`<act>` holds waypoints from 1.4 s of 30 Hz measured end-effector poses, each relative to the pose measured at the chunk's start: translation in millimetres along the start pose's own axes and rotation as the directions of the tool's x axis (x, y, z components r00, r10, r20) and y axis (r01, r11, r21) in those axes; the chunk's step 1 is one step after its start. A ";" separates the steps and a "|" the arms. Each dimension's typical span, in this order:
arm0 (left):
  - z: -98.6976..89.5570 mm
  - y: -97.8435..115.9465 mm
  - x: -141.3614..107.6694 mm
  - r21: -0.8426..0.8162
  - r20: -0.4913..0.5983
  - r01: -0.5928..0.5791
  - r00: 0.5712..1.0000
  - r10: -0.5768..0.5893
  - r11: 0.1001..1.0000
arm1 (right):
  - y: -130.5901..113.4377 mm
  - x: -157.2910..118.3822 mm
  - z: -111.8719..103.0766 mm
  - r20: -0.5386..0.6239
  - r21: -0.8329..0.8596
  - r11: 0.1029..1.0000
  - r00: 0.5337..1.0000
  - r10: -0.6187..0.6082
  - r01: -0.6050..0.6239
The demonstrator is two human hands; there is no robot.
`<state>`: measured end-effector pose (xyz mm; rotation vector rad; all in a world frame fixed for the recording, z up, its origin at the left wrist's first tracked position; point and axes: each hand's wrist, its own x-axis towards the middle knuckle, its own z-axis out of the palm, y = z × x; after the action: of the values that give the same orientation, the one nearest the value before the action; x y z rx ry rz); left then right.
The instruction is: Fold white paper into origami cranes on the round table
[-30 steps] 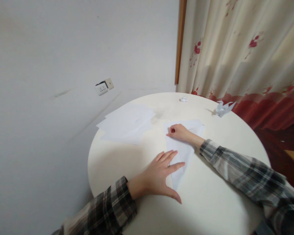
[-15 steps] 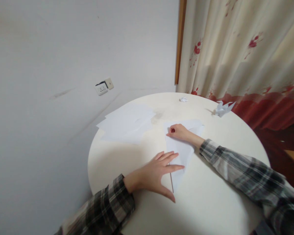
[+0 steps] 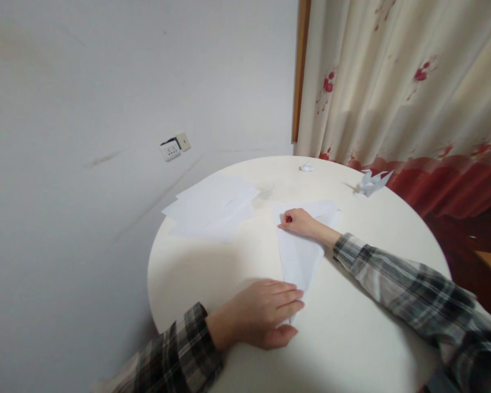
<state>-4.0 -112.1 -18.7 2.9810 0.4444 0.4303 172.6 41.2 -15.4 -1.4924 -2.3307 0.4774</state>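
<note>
On the round white counter [image 3: 364, 333], near its middle, lies the folded paper [image 3: 300, 256], flat, narrowing toward the wearer. Left grip [image 3: 257, 314]: released, fingers extended and close together, laid across the narrow end; probably flat so as to spread pressure over the left edge. Right grip [image 3: 300, 222]: fingers curled, tips at the paper's upper left edge; pinching or merely pressing, cannot tell. Its position at the opposite end presumably anchors the paper against sliding. White sheets [image 3: 213, 204] overlap loosely at far left, apart from the paper, likely leaving working room. A paper bird [image 3: 372, 183] and small paper piece [image 3: 306, 167] sit near the far rim, seemingly out of the way.
</note>
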 end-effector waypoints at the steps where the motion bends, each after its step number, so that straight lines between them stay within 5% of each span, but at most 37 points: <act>1: -0.6 0.3 0.5 -0.004 0.000 0.003 1.000 -0.003 1.000 | -0.3 -0.2 -0.2 0.002 0.002 1.000 1.000 0.001 -0.001; 13: 15.3 -9.3 -3.9 0.006 -0.074 -0.012 0.997 0.012 1.000 | -2.2 0.4 -1.0 0.023 -0.022 1.000 1.000 0.010 -0.009; 27: 10.5 -8.3 -2.5 0.010 -0.081 -0.013 0.997 0.013 1.000 | -1.0 1.0 0.8 0.009 -0.011 1.000 1.000 0.016 -0.016; 37: 6.2 -10.4 2.0 -0.059 0.007 0.021 1.000 -0.021 0.998 | -0.2 1.2 2.3 0.015 -0.028 1.000 1.000 0.004 -0.004; 42: 2.0 -14.5 23.5 -0.043 0.075 0.140 0.988 -0.137 0.989 | 3.5 2.8 5.4 -0.005 -0.040 0.998 0.999 -0.040 0.040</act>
<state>14.2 -91.3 -16.5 2.8847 0.6198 0.3142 171.8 44.6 -21.5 -1.4601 -2.3739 0.4189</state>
